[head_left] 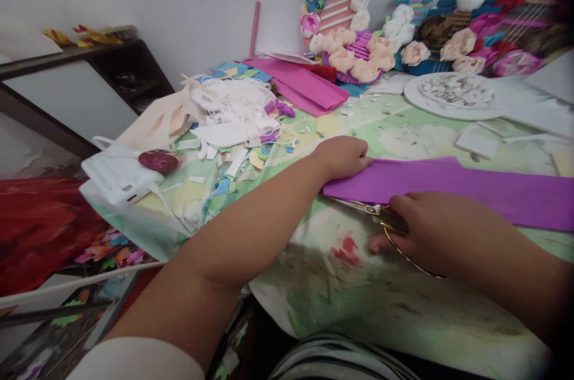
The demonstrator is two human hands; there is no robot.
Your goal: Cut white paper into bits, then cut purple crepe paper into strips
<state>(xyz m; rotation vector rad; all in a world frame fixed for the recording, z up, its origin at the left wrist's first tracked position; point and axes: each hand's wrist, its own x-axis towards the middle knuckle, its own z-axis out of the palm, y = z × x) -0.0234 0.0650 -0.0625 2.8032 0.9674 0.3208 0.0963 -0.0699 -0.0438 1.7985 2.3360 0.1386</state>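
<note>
Both outstretched: left hand [343, 156] pins purple paper [475, 186], right hand [433, 229] grips scissors [365, 208].

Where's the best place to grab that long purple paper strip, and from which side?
Probably its far long edge, right of the left hand resting on its left end. The purple strip lies flat and thin, so lift and pinch it from the far side; the right hand and scissors crowd the near edge.

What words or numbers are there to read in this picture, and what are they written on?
No text can be read anywhere.
Round white board: grey shapes that may be letters, too blurred to read.
Purple paper and scissors: no print shows.
White pack: no print can be made out.
</note>
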